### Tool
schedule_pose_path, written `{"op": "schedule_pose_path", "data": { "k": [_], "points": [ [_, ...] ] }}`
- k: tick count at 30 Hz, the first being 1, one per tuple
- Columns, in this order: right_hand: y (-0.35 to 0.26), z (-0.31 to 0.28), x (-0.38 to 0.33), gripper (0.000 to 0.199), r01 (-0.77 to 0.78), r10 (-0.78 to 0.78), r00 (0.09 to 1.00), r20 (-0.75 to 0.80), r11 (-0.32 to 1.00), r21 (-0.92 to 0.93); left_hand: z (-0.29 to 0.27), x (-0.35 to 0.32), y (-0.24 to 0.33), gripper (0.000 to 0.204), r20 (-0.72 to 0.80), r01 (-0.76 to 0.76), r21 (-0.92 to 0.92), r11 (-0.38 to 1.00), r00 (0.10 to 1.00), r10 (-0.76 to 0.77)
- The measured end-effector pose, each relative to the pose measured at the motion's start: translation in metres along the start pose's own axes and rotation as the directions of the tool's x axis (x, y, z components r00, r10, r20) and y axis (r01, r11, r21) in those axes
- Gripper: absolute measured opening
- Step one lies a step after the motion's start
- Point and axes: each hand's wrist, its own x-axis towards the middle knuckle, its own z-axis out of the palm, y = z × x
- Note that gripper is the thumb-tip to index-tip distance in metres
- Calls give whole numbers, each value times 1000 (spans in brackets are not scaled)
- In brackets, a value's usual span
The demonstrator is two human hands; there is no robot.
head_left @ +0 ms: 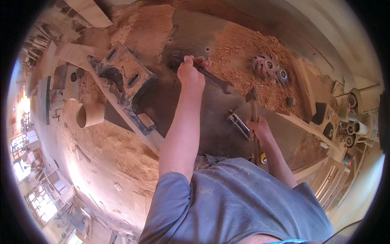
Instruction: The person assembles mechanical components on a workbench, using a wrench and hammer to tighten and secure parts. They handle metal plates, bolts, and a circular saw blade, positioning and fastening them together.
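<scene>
My left hand (191,73) is closed round the far end of a dark metal wrench (213,79), whose open jaw points right and toward me. In my right hand (260,127) is a hammer (254,107), gripped by its wooden handle with the head away from me. The hammer head and the wrench jaw are close together, with a small gap between them. Just left of my right hand, a shiny metal tool (240,125) lies on the dark metal table (211,130); its exact kind cannot be made out.
Two toothed cutter heads, one red (266,65) and one grey (282,75), lie in sawdust at the far right. A dusty metal machine guard (130,79) stands on the left. Wooden boards (304,87) edge the right side. Something small and yellow (263,157) is near my body.
</scene>
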Motion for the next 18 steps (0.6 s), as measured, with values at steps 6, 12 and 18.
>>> {"op": "schedule_pose_path", "data": {
  "k": [6, 12, 18],
  "points": [
    [24, 19, -3, 16, -49, 45, 994, 102, 998, 28, 19, 15, -25, 21, 7, -117, -138, 983, 993, 119],
    [6, 24, -1, 17, -32, 37, 993, 109, 998, -50, 50, 26, -30, 22, -81, -213, -225, 951, 976, 200],
    [1, 19, 14, 16, -38, 55, 993, 104, 988, -152, 61, 34, -12, 17, -215, -206, -162, 965, 962, 170]
  ]
}}
